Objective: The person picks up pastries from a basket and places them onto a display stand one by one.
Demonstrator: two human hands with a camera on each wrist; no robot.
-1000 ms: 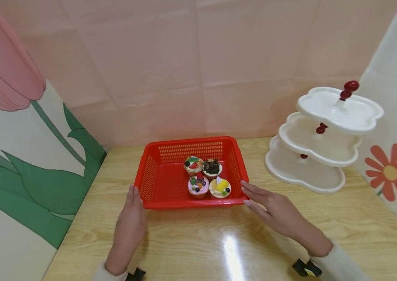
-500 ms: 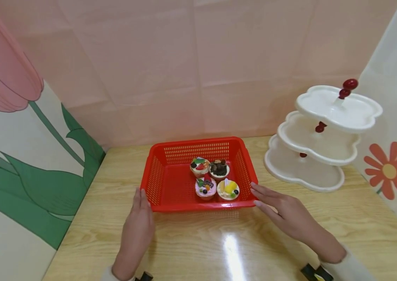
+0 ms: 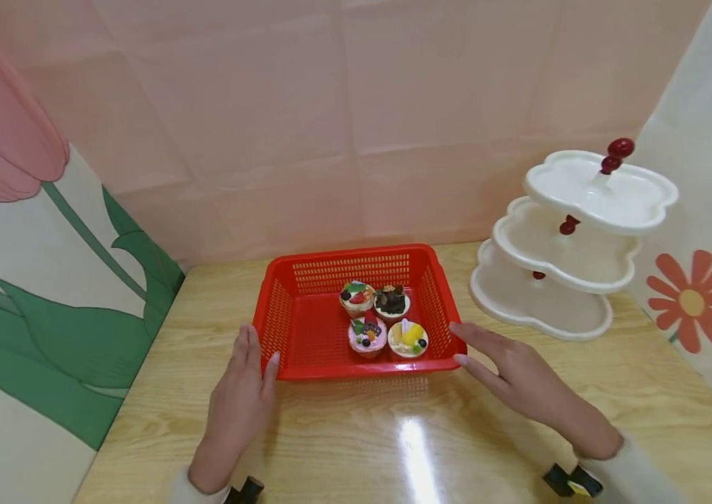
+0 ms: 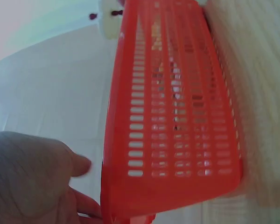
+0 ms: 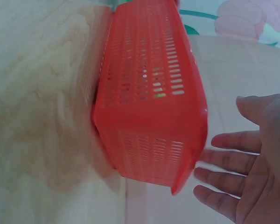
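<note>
A red plastic basket with slotted sides stands on the wooden table. Several cupcakes sit grouped in its right half, among them a pink one, a yellow-topped one and a chocolate-topped one. My left hand is at the basket's front left corner, fingers straight and thumb spread; the left wrist view shows it beside the rim. At the front right corner, the extended fingers of my right hand are at the rim. Whether either hand touches it is hard to tell.
A white three-tier cake stand with red knobs stands on the right of the table. Behind runs a pink backdrop, with flower-printed panels at both sides.
Over the first half second the basket slid right with both hands beside it. Since then it has stayed about put; my left hand has shifted slightly left and its thumb has spread.
</note>
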